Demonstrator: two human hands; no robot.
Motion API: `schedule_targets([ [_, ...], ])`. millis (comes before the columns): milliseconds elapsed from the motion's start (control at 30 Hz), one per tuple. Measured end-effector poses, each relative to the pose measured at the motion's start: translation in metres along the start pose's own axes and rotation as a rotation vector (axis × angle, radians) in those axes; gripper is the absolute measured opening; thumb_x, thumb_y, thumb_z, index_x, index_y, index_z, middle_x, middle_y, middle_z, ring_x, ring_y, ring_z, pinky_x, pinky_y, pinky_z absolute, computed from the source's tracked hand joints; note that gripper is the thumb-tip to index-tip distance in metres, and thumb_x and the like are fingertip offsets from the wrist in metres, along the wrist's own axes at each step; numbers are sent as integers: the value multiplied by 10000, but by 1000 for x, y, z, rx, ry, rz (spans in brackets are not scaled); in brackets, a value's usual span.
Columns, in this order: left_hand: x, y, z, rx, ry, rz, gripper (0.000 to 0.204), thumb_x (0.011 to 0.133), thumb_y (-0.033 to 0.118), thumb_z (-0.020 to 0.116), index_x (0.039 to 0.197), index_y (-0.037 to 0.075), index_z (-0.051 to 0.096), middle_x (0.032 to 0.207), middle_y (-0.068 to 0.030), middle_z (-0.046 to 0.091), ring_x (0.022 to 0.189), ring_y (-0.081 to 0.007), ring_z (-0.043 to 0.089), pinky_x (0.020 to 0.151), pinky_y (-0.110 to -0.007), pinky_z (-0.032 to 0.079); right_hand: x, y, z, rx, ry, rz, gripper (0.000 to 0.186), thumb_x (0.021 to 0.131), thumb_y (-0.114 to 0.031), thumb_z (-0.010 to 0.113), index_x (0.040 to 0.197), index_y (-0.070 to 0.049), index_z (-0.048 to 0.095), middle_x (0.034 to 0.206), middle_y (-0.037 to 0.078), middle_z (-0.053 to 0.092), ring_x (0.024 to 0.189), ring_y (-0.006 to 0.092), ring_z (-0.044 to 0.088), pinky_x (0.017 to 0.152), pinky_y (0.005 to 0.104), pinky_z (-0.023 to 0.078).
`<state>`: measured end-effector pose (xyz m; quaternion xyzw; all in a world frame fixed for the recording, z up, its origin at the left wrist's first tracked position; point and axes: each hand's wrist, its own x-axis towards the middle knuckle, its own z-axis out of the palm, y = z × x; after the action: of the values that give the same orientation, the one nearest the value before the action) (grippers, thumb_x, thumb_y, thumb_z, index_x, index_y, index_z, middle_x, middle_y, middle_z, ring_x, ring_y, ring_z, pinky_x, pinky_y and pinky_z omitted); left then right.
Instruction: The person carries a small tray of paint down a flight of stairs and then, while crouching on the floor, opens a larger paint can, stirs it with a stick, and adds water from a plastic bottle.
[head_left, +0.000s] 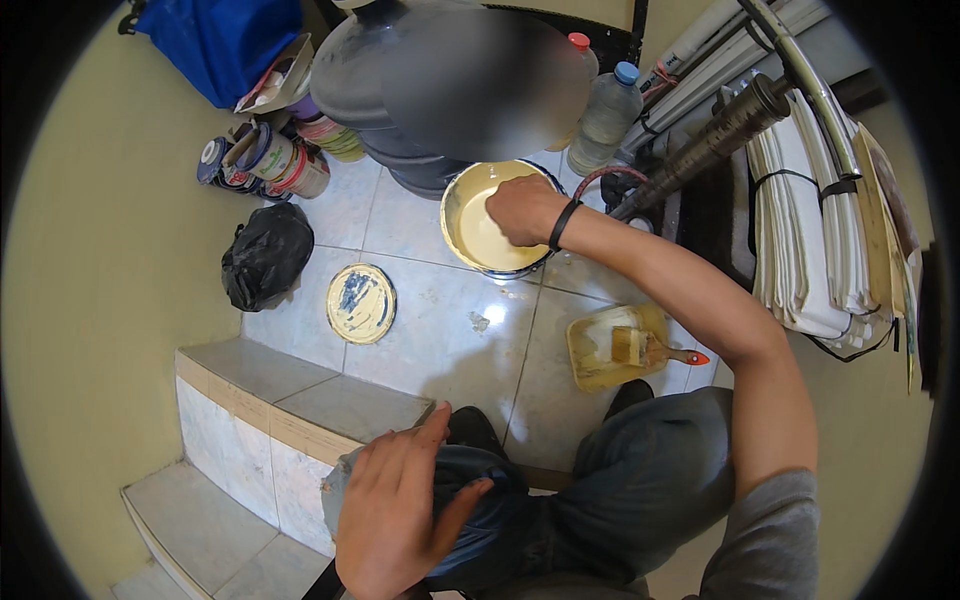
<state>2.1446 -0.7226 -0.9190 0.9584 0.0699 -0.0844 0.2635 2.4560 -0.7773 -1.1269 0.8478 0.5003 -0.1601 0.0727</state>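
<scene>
My right hand (pixel 522 208) reaches into a round bucket (pixel 449 215) of cream paint, its fingers curled down inside; what they grip, if anything, is hidden. My left hand (pixel 400 500) is open over my left knee, fingers extended. A paint-smeared round lid (pixel 360 305) lies on the tiles left of the bucket. At the right, a yellowed tray (pixel 590 365) holds a wide paintbrush (pixel 630 346) with an orange-tipped handle.
Around me are a black plastic bag (pixel 265 256), stacked cans (pixel 275 160), large water jugs (pixel 410 165), bottles (pixel 605 115), tiled steps (pixel 250 380), folded white material (pixel 810 220) and metal tubes (pixel 700 150) along the right.
</scene>
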Motion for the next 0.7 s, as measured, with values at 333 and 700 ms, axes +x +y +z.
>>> schedule_targets([
  [333,-3,2,4,33,8,2,753,770,138,862,1415,-35,515,1100,-170,695,959,-378,634,870,-448,486,11,11,13,-154,259,60,174,901,-156,631,927,-135,801,933,97,785,892,252,771,705,375,593],
  [700,-4,-10,5,-6,26,49,737,774,143,858,1403,-50,527,1074,-174,692,956,-377,637,863,-450,489,-1,-2,11,40,8,-74,217,925,-125,598,1004,-72,794,1024,148,778,964,308,760,744,413,598],
])
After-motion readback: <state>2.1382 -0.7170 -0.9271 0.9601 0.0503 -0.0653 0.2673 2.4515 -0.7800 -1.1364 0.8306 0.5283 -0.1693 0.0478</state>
